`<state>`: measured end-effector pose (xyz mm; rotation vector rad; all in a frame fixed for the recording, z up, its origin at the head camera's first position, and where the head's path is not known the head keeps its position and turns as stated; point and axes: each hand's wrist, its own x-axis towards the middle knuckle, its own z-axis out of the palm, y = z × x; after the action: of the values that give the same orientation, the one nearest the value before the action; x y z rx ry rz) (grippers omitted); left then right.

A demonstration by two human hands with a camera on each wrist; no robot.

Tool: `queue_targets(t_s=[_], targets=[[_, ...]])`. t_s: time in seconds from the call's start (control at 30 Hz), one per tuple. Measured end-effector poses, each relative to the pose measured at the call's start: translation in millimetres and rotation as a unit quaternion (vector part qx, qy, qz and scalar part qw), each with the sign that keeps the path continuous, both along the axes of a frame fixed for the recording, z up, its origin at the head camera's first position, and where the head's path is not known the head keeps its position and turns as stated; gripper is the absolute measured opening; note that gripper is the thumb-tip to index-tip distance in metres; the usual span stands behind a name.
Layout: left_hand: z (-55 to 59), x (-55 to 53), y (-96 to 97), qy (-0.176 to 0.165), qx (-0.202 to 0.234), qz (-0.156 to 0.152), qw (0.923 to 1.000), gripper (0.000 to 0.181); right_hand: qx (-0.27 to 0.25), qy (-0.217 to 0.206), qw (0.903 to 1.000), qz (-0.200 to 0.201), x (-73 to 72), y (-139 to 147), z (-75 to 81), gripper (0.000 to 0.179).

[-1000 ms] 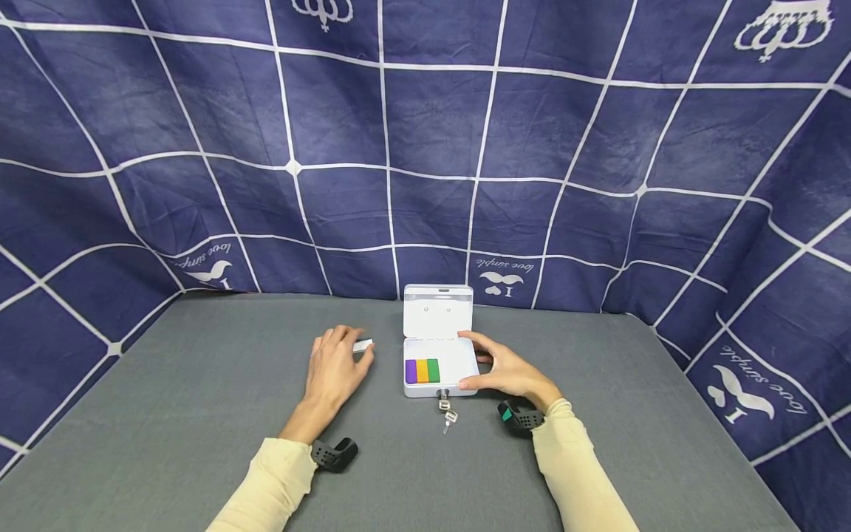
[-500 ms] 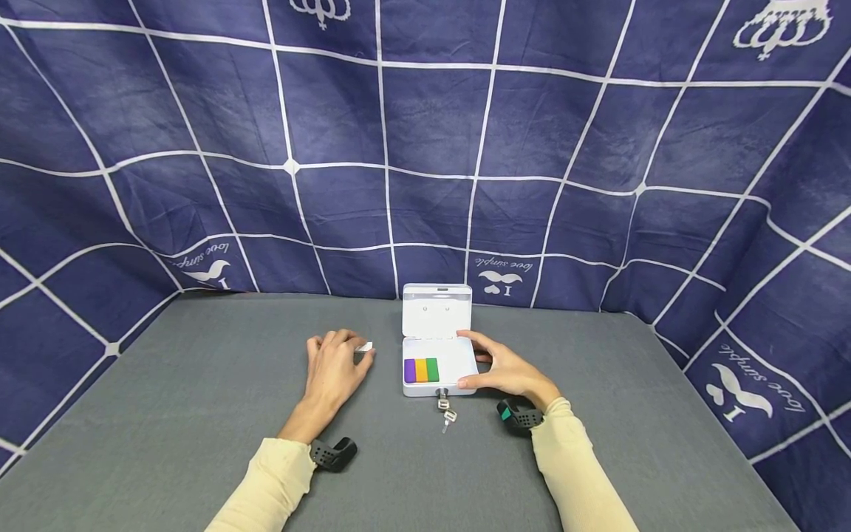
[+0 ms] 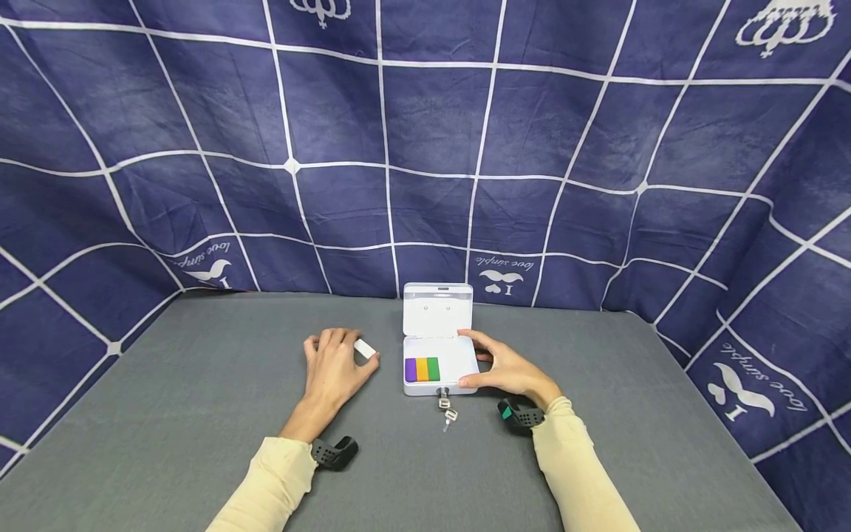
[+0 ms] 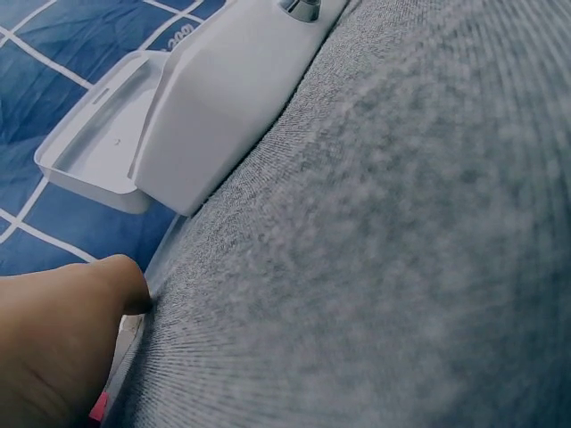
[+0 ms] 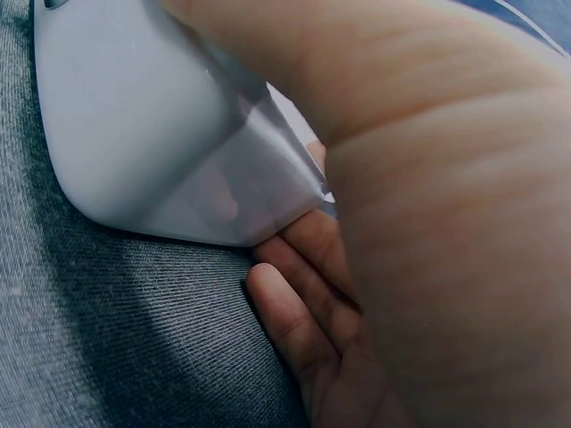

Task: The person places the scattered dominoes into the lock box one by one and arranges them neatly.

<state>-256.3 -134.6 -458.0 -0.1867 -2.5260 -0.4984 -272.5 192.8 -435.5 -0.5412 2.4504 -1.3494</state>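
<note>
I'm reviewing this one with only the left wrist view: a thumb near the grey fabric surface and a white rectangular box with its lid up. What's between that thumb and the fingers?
Observer: The head view shows a small white rectangular block between the left hand's thumb and fingers.
Reviewer: I only see the outside of the box. What's in it?
Observer: A purple block, an orange block and a green block, side by side.
Reviewer: And the other hand?
Observer: The right hand grips the right side of the white rectangular box.
</note>
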Motion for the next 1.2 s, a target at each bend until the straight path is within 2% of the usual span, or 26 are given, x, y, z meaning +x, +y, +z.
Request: queue_targets(t_s=[0.23,0.4,0.67,0.87,1.03,1.2], targets=[[-2.1,0.6,-0.8,0.019,0.002,0.006,0.9998,0.043,0.003,0.003,1.0000,0.000,0.3,0,-0.7,0.091],[-1.3,-0.1,0.2,0.019,0.008,0.002,0.9998,0.042,0.006,0.000,1.0000,-0.002,0.7,1,0.4,0.091],[4.1,-0.1,3.9,0.014,0.058,-0.020,0.9980,0.040,0.006,0.000,1.0000,0.000,0.7,0,0.7,0.091],[9.4,1.2,7.9,-0.003,0.093,-0.029,0.9953,0.042,-0.005,-0.003,1.0000,0.003,0.5,0,0.2,0.092],[13.6,2.1,11.7,-0.010,0.107,-0.041,0.9933,0.042,-0.005,-0.004,1.0000,0.000,-0.6,1,-1.1,0.092],[17.1,1.8,14.8,0.001,0.119,-0.051,0.9916,0.041,-0.006,0.000,1.0000,0.006,-0.8,1,-1.4,0.092]])
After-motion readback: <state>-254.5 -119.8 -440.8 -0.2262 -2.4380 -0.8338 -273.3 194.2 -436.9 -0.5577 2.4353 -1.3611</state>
